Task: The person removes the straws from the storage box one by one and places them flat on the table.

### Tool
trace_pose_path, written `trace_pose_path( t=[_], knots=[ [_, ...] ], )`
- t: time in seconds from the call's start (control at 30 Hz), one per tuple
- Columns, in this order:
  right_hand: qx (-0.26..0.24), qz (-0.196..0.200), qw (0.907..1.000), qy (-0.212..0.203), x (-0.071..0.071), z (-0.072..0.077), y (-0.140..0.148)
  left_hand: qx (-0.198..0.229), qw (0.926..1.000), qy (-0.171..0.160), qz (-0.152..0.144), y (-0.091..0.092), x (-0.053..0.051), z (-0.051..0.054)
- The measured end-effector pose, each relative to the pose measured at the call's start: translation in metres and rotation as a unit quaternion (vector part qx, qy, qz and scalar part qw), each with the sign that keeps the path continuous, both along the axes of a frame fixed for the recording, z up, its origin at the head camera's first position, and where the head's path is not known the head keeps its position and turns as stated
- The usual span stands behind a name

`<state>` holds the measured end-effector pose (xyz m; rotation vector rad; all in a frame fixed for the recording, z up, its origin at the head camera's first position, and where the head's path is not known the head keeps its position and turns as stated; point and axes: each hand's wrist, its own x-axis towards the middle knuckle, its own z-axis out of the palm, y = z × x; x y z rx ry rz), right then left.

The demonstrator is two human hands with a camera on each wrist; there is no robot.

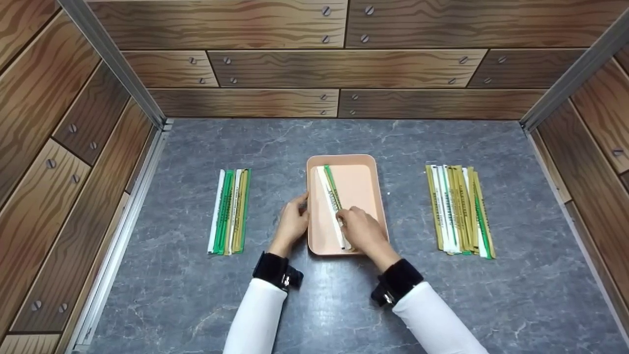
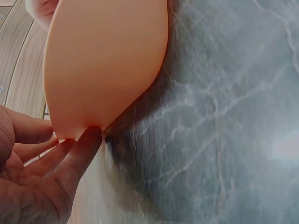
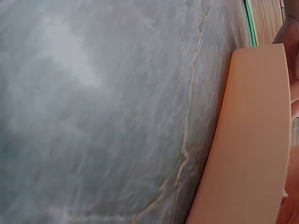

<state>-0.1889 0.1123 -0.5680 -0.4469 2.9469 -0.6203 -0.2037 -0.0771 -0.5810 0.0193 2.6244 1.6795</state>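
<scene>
A peach tray (image 1: 361,182) lies between both hands. Two long, thin wrapped sticks are in it: a white stick (image 1: 324,189) slanting across the tray, and a green-and-gold stick (image 1: 330,179) close along its right side. My right hand (image 1: 363,230) reaches over the near right part of the tray, its curled fingers pinching the green-and-gold stick, whose lower part they partly hide. My left hand (image 1: 293,221) holds the tray's left edge; in the left wrist view, thumb and fingers meet the tray wall (image 2: 107,60). The right wrist view shows mostly the tray's outside wall (image 3: 247,140).
Left of the tray lies a row of several white, green and gold wrapped sticks (image 1: 229,211). A larger bunch of similar sticks (image 1: 457,211) lies to the right. Wood-patterned panels (image 1: 344,69) enclose the grey marbled tabletop (image 1: 275,142) at the back and sides.
</scene>
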Motion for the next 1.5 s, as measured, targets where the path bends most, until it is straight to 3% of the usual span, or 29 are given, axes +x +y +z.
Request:
trace_pose_path(
  t=[0.2, 0.63, 0.83, 1.0, 1.33, 1.5],
  knots=[
    [-0.019, -0.038, 0.9991, 0.008, 0.000, 0.000, 0.006, 0.002, 1.0000, 0.006, -0.002, -0.001, 0.000, -0.002],
    [-0.055, -0.064, 0.9964, -0.003, -0.004, -0.002, 0.011, -0.003, 0.9998, 0.018, -0.013, -0.002, 0.001, -0.001],
    [-0.077, -0.087, 0.9930, -0.023, -0.004, 0.006, 0.013, 0.006, 0.9999, 0.013, -0.008, -0.002, 0.001, -0.001],
    [-0.115, -0.090, 0.9892, -0.007, -0.001, 0.015, 0.019, -0.005, 0.9998, 0.015, -0.008, -0.002, 0.001, -0.001],
    [-0.187, -0.106, 0.9764, 0.022, 0.008, 0.037, 0.052, -0.018, 0.9997, 0.018, -0.007, -0.001, 0.000, -0.002],
    [-0.158, -0.137, 0.9769, 0.045, 0.012, 0.040, 0.084, -0.027, 0.9995, 0.017, -0.005, -0.001, 0.001, -0.001]
  ],
)
